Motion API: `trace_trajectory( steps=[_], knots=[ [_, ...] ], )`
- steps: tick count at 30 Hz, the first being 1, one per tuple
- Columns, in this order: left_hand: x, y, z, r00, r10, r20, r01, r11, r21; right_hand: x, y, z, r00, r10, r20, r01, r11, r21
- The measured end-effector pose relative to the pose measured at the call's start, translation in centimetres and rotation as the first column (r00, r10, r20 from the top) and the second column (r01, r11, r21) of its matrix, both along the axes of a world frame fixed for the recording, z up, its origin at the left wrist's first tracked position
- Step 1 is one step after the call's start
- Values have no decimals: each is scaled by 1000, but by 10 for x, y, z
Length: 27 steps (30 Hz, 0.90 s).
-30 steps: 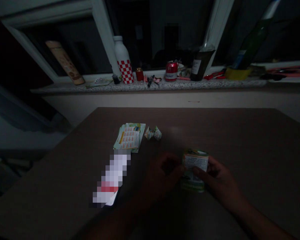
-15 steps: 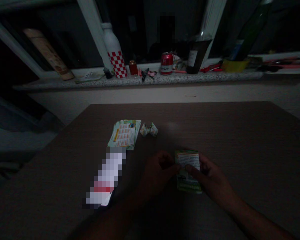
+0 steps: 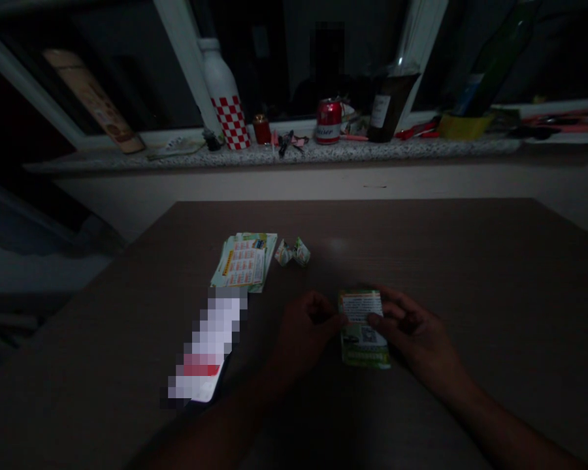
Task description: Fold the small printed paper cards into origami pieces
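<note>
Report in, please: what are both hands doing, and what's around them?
Left hand and right hand both holding printed paper. Folded paper piece beyond; paper stack and phone off to the left.

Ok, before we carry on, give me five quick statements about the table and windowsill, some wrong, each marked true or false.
1. The left hand is at one side of the printed leaflet, the right hand at the other. True.
2. The folded paper piece lies to the left of the paper stack. False: it lies to the stack's right.
3. The phone lies nearer the person than the paper stack does. True.
4. The red can stands on the table. False: it stands on the windowsill.
5. The checkered bottle has a red and white pattern on its lower part. True.
</note>
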<state>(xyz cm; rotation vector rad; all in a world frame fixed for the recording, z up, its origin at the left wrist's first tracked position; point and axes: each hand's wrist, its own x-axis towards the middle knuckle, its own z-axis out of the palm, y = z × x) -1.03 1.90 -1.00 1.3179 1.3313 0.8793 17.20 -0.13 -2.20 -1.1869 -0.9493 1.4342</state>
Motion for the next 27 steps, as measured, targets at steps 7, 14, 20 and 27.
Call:
trace_trajectory(
  steps=[7, 14, 20, 27],
  knots=[
    [0, 1, -7, 1000, -6, 19, 6, 1000, -7, 0, 1, 0, 999, -2, 54, 2, 1000, 1],
    [1, 0, -5, 1000, -3, -8, 3, 1000, -7, 0, 2, -3, 997, 13, 81, -14, 1000, 16],
    [1, -1, -4, 1000, 0, -5, 0, 1000, -7, 1, 1, -5, 996, 12, 85, -14, 1000, 18],
    [2, -1, -5, 1000, 2, -6, -2, 1000, -2, 1, 1, -2, 996, 12, 89, -13, 1000, 4]
  ],
)
